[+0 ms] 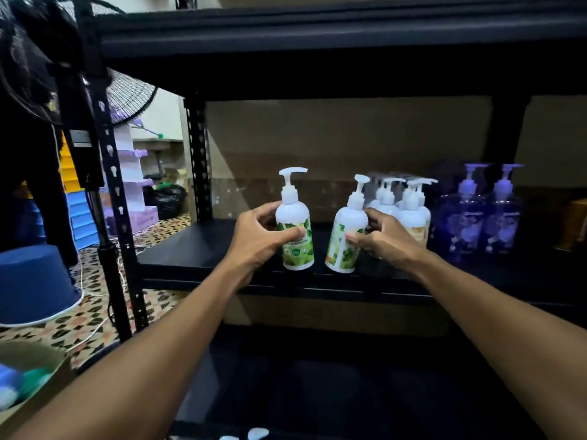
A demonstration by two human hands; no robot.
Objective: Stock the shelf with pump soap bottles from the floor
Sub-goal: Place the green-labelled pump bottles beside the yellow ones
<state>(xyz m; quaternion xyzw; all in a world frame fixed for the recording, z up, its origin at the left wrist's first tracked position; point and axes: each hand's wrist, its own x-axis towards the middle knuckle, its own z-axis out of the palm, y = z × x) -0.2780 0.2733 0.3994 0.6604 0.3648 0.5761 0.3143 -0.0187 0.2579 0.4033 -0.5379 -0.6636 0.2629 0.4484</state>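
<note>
On shelf (203, 249): left hand (259, 238) grips upright bottle (295, 230); right hand (381, 239) grips tilted bottle (347, 233).

white bottle cluster (413, 214): lower parts hidden behind right hand (381, 241) | green label (297, 246): print unreadable | cardboard box (62, 373): blurred, cut by left edge

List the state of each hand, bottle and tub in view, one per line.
left hand, grips the left green-label bottle.
left green-label bottle, upright at the shelf front edge.
right hand, grips the right green-label bottle.
right green-label bottle, tilted.
white bottles, upright on the shelf.
purple bottles, upright on the shelf.
blue tub, upside down.
</note>
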